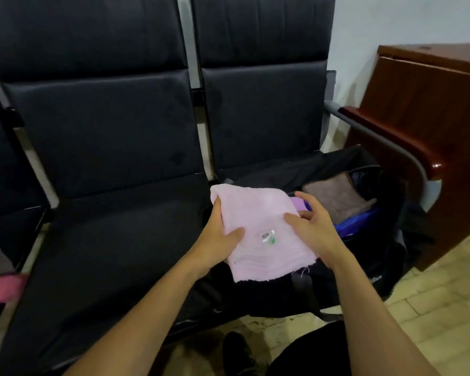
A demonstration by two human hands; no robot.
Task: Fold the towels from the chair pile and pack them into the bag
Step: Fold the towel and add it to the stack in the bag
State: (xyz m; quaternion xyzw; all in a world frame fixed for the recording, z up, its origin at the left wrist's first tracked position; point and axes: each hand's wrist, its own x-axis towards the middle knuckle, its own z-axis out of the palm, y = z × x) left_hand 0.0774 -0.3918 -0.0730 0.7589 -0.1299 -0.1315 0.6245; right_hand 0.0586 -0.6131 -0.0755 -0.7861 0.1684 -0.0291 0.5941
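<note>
- A folded pale pink towel (258, 229) is held between both hands above the near left end of the open black bag (345, 270), which sits on the right-hand seat of a row of dark padded chairs (114, 147).
- The left hand (217, 234) grips the towel's left edge: its thumb lies across the top face and the fingers curl underneath, out of sight.
- The right hand (314, 226) holds the towel's right side. Its thumb presses on the top face near a small barcode label (267, 236), while the fingers are loosely spread and bent over the right edge; how far they close beneath the cloth cannot be told.
- The towel lies roughly flat, tilted a little toward the camera, and its near edge is frayed, with loose threads hanging at the right corner.
- Inside the bag, a folded grey-brown towel (337, 198) rests toward the far right end, with blue and purple fabric (361, 221) just beside and below it.
- At the far left edge of the view, a bright pink cloth (3, 290) lies on another seat, well apart from the bag.
- A reddish wooden cabinet (429, 109) stands right of the chairs, past the chair's wooden armrest (407, 147).
- The floor (445, 294) is pale tile, and a dark shoe (236, 348) shows between the forearms.
</note>
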